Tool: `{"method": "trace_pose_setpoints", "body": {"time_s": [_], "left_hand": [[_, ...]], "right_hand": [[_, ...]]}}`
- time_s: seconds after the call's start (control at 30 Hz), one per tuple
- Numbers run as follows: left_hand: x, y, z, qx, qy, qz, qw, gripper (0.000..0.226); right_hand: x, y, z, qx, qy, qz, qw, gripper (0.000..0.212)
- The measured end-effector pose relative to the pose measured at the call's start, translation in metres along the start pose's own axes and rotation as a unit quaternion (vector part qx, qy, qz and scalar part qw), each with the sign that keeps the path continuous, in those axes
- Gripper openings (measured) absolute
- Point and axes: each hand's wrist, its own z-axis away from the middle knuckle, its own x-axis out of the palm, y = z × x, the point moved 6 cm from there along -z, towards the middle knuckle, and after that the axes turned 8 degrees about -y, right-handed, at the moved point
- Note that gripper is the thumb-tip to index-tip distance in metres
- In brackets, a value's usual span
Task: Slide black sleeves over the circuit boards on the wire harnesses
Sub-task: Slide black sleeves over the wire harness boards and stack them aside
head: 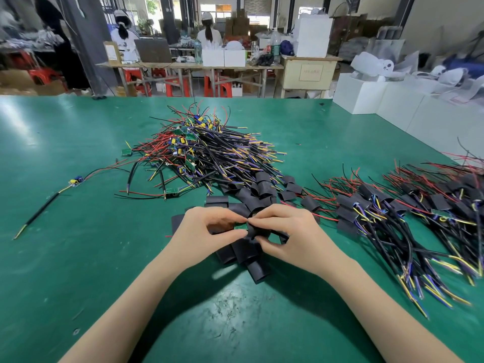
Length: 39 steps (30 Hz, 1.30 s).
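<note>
The green counter (78,258) keeps the unsleeved harness pile (209,153) ahead and sleeved harnesses (392,213) to the right, loose black sleeves (246,251) within reach. Left hand (207,237) pinches a circuit board (241,226); right hand (290,234) grips a sleeve (252,230) at its edge, likely for feeding.

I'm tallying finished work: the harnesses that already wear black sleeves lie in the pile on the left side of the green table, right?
Not quite. The head view shows the sleeved harnesses on the right side of the green table. The pile further left, beyond the hands, is the unsleeved harnesses, their circuit boards bare.
</note>
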Motion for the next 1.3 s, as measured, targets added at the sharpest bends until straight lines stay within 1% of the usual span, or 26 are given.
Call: {"method": "trace_pose_setpoints", "body": {"time_s": [0.1,0.27,0.4,0.5,0.6,0.67,0.73,0.87,1.0,1.1,1.2,1.3], "left_hand": [[0.001,-0.003,-0.001,-0.031,-0.039,0.076,0.996,0.030],[0.001,-0.006,0.000,-0.048,-0.027,0.121,0.991,0.024],[0.003,-0.010,-0.001,-0.061,-0.024,0.143,0.988,0.030],[0.001,-0.008,-0.001,-0.049,-0.012,0.153,0.987,0.025],[-0.004,-0.007,-0.002,-0.043,0.033,0.190,0.980,0.022],[-0.005,-0.007,-0.002,-0.047,0.048,0.206,0.976,0.021],[-0.003,-0.008,-0.002,-0.051,0.048,0.205,0.976,0.021],[0.003,-0.007,-0.002,-0.055,0.037,0.194,0.979,0.021],[0.002,-0.008,-0.002,-0.048,0.046,0.199,0.978,0.022],[0.002,-0.011,-0.002,-0.050,0.044,0.203,0.977,0.022],[0.001,-0.014,-0.002,-0.058,0.044,0.214,0.974,0.021],[0.001,-0.016,-0.002,-0.060,0.045,0.243,0.967,0.021]], "right_hand": [[-0.002,0.001,0.000,0.000,0.013,0.006,1.000,0.025],[-0.002,-0.001,0.001,-0.013,0.025,0.022,0.999,0.024],[0.000,-0.005,0.000,-0.022,0.031,0.031,0.999,0.027],[-0.002,-0.002,0.001,0.009,0.031,0.028,0.999,0.032],[-0.005,0.012,0.002,0.105,0.006,0.100,0.989,0.047],[-0.002,0.019,0.003,0.142,-0.026,0.129,0.981,0.046],[0.003,0.017,0.003,0.136,-0.035,0.127,0.982,0.038],[0.007,0.013,0.001,0.135,-0.026,0.117,0.984,0.026],[0.010,0.013,0.001,0.147,-0.034,0.099,0.984,0.027],[0.013,0.010,0.003,0.134,-0.044,0.074,0.987,0.032],[0.014,0.013,0.003,0.135,-0.085,0.076,0.984,0.036],[0.013,0.014,0.002,0.120,-0.116,0.102,0.981,0.031]]}}
